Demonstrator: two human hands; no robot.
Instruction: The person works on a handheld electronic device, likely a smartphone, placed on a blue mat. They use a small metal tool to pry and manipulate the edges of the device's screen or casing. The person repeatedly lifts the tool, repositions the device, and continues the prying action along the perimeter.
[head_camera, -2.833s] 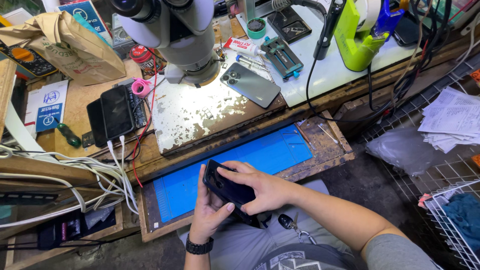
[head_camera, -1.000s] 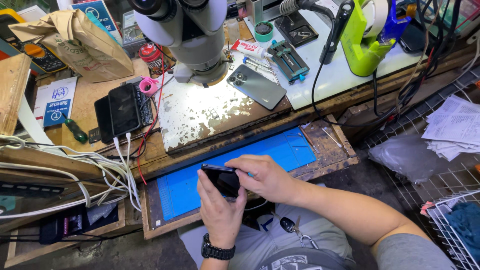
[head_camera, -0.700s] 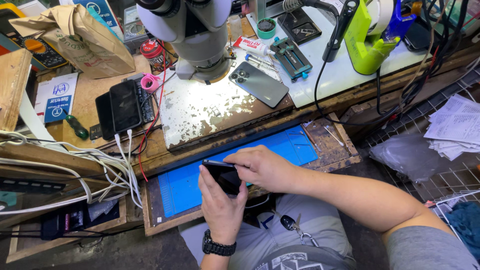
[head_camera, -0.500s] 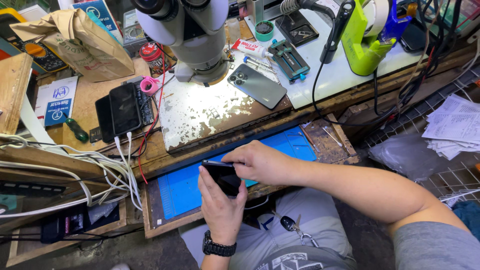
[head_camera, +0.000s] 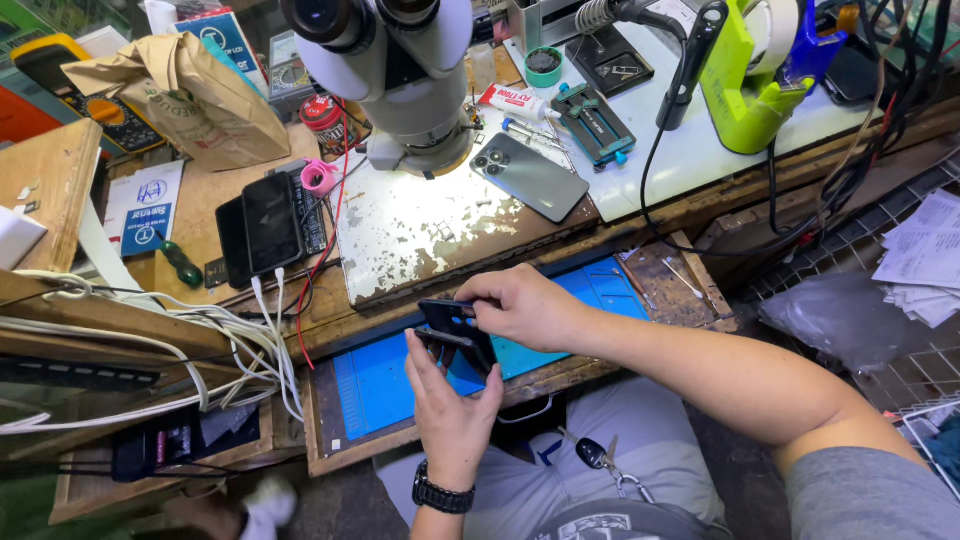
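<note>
phone: dark phone (head_camera: 455, 330), lower centre of frame, tilted, held between both hands above the blue mat (head_camera: 380, 385)
left hand: left hand (head_camera: 452, 412) comes up from below, fingers curled around phone's lower part, cradling it
right hand: right hand (head_camera: 520, 305) reaches in from the right, fingertips pinching phone's top edge
mat: lies in wooden tray, under the hands
above: grey phone (head_camera: 530, 178) face down on worn bench, microscope (head_camera: 395, 60) at top centre

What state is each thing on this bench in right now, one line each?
Left hand: cradling the dark phone from below.
Right hand: gripping the phone's top edge.
Grey phone: lying back up under the microscope.
Black phones: cabled, screens dark.
Blue mat: flat in the pull-out tray.
</note>
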